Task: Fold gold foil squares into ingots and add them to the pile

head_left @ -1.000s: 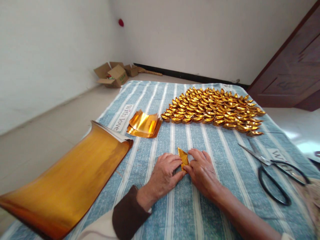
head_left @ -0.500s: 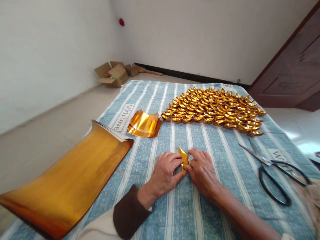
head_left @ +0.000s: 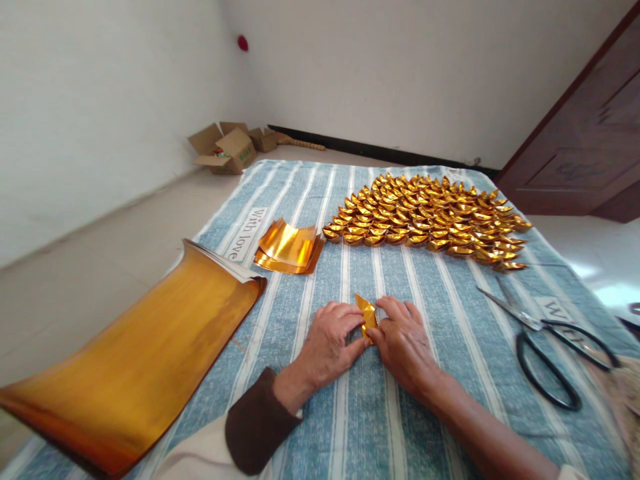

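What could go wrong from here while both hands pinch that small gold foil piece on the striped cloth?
The small folded gold foil piece is pinched between the left hand and right hand; pressing hard might crease it wrongly. The black-handled scissors lie open beside the right forearm, so a sideways sweep could catch the blades. The rows of folded gold foil ingots sit just ahead; a forward reach may scatter them.

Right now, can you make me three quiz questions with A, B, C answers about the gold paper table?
1. Where do the scissors lie?
A. right of the hands
B. on the big gold sheets
C. in the box

2. What colour are the cloth stripes?
A. red and black
B. blue and white
C. green and yellow

3. What state is the small gold piece in?
A. flat, untouched
B. pinched by the left hand and right hand
C. cut in half

Answers: A, they rest at the right edge; B, the cloth shows it; B, fingers of both grip it.
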The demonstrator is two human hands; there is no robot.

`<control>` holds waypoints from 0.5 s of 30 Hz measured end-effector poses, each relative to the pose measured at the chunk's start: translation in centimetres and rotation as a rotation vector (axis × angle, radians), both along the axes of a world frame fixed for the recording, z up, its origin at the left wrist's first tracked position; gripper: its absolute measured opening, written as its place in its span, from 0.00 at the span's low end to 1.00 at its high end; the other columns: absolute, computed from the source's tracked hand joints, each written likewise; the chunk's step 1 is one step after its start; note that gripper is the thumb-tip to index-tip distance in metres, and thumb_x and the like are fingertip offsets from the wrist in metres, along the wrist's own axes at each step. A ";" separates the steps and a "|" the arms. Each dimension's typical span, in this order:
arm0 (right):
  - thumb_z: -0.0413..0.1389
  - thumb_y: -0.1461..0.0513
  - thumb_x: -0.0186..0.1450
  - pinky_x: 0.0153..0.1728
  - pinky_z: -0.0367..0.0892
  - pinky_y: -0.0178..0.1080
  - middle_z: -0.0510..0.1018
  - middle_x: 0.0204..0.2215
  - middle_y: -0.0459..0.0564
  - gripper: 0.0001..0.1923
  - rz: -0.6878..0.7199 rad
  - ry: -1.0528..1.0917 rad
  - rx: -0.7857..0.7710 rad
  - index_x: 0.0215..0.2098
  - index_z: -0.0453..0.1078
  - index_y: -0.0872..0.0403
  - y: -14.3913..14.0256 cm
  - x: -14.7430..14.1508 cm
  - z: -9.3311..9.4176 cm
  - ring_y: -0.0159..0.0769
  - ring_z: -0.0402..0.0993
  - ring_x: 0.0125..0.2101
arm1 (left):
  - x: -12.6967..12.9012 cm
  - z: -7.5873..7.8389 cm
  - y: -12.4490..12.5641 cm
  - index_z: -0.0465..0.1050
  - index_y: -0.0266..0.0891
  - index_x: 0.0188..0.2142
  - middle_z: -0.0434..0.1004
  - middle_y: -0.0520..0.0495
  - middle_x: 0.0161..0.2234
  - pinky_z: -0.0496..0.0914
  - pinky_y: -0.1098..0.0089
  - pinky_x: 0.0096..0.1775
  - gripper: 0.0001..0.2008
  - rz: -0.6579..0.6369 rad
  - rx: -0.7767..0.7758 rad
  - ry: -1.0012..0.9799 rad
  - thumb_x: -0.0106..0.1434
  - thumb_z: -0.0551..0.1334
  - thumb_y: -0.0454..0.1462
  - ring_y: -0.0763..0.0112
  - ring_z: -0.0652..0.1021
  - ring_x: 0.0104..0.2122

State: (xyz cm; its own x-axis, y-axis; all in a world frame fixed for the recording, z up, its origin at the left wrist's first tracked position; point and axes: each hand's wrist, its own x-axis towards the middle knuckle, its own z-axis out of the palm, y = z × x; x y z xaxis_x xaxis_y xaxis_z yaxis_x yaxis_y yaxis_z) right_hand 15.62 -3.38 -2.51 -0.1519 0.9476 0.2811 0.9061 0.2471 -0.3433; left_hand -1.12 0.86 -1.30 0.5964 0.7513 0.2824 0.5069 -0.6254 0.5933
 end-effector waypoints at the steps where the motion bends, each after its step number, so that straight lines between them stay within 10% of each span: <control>1: 0.52 0.66 0.66 0.49 0.60 0.52 0.75 0.46 0.56 0.09 -0.002 0.002 0.001 0.30 0.72 0.54 0.0 0.0 0.0 0.47 0.68 0.49 | 0.0 0.0 0.0 0.75 0.41 0.42 0.79 0.47 0.43 0.67 0.59 0.44 0.12 0.001 0.000 0.000 0.58 0.68 0.38 0.61 0.75 0.43; 15: 0.51 0.66 0.66 0.49 0.59 0.52 0.75 0.45 0.56 0.10 -0.013 0.021 -0.009 0.31 0.72 0.54 0.0 -0.2 0.2 0.47 0.68 0.48 | 0.1 0.1 0.1 0.77 0.41 0.40 0.80 0.47 0.41 0.67 0.59 0.43 0.10 0.006 0.010 0.008 0.58 0.67 0.37 0.60 0.76 0.42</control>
State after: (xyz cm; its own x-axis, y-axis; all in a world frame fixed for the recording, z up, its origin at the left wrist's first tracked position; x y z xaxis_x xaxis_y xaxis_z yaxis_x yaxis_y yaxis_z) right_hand 15.40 -3.34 -2.35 -0.1339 0.9519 0.2756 0.9019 0.2323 -0.3641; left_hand -1.06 0.92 -1.21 0.5940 0.7521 0.2856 0.5152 -0.6283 0.5829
